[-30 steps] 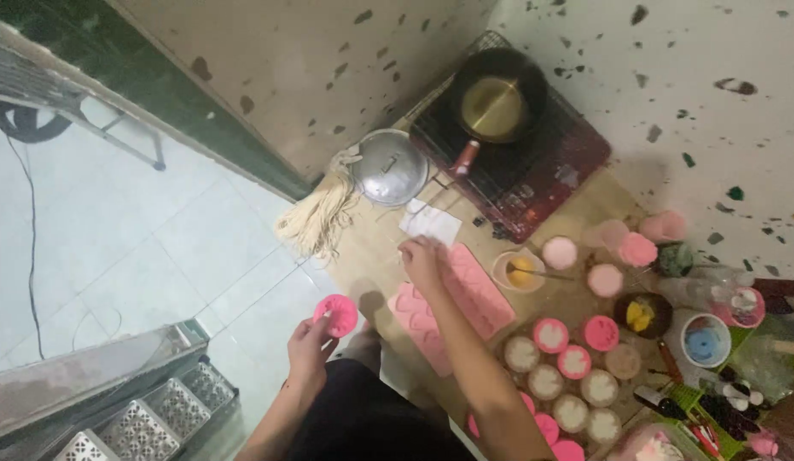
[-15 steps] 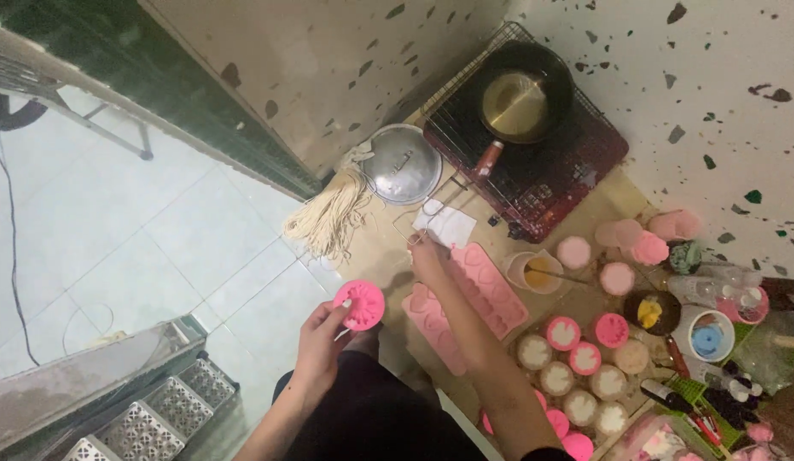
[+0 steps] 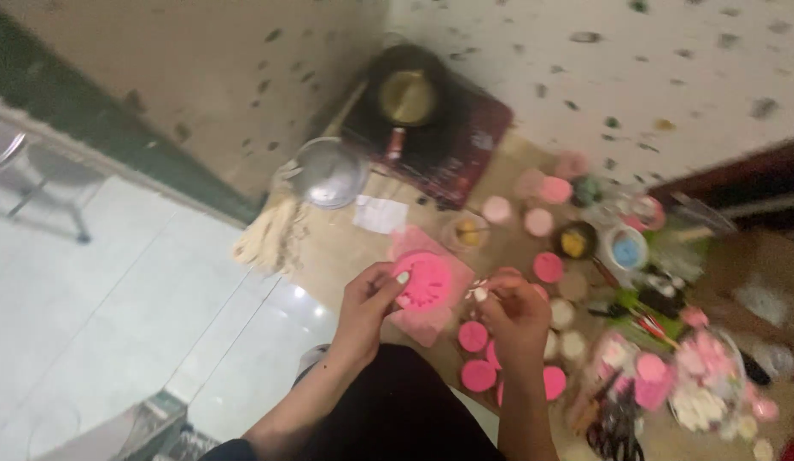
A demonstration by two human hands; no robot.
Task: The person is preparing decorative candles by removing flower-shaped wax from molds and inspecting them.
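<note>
Right hand [image 3: 518,314] now beside pink mold [image 3: 423,282]

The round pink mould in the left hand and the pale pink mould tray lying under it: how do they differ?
The round pink mould is a small, deep-pink disc, while the pale pink mould tray is larger, lighter and flat with straight edges. The round one is held up by the left hand; the tray lies on the brown work surface. Both are pink; the blur hides finer detail.
</note>
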